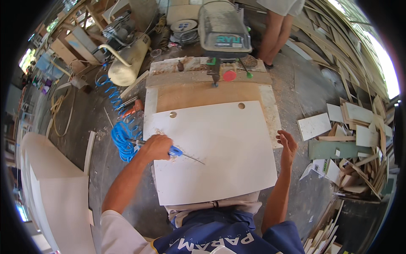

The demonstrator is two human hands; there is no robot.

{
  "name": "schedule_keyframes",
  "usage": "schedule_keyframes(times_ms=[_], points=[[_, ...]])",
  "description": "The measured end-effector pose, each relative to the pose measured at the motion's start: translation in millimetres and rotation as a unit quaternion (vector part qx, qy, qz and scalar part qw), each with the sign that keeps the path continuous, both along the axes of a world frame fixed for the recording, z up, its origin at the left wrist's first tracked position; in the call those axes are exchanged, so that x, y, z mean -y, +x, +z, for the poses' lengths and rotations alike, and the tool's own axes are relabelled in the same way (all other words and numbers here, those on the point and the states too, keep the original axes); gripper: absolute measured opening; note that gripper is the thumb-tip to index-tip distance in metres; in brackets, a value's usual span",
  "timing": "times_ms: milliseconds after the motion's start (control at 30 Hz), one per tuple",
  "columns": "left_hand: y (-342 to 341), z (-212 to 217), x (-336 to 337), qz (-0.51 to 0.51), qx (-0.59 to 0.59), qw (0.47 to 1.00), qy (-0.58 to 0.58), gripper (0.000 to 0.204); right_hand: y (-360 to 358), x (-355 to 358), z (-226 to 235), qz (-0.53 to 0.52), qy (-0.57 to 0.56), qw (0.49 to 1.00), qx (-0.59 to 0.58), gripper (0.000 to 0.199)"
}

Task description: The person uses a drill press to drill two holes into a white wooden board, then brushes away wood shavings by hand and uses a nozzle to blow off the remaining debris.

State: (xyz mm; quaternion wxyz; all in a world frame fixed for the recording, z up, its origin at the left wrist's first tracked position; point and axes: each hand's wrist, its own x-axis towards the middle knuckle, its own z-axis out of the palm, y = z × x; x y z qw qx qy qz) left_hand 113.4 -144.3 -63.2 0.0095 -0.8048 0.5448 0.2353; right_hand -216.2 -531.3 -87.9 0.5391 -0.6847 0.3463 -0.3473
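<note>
My left hand [157, 148] is wrapped round a blue air blow gun [175, 151] with a long thin metal nozzle. The nozzle points right and toward me, above a white board [220, 148]. Sawdust and shavings lie on the board around that hand. Two round holes [241, 106] are cut near the board's far edge. A coiled blue air hose [122, 137] hangs beside my left wrist. Just off the board's right edge, my right hand [288, 146] is raised with loosely bent fingers apart, holding nothing.
The board lies over a worktable [270, 101]; a drill press [224, 38] stands at its far side. A compressor tank [129, 59] and an orange power tool [134, 108] are to the left. Wood offcuts [359, 131] pile up at right. Another person's legs [275, 36] show at the back.
</note>
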Motion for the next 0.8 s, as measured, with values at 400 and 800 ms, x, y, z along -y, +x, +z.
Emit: schedule_keyframes(times_ms=[400,800], points=[[52.1,40.8,-199.0,0.294,0.113,0.946,0.074,0.035,49.0,-37.3,-9.8,0.087,0.055,0.995,0.007,0.028],[47.5,20.3,-106.5,0.322,0.175,0.931,-0.006,0.026,105.5,-79.4,-14.9,0.187,0.088,0.978,0.020,0.022]])
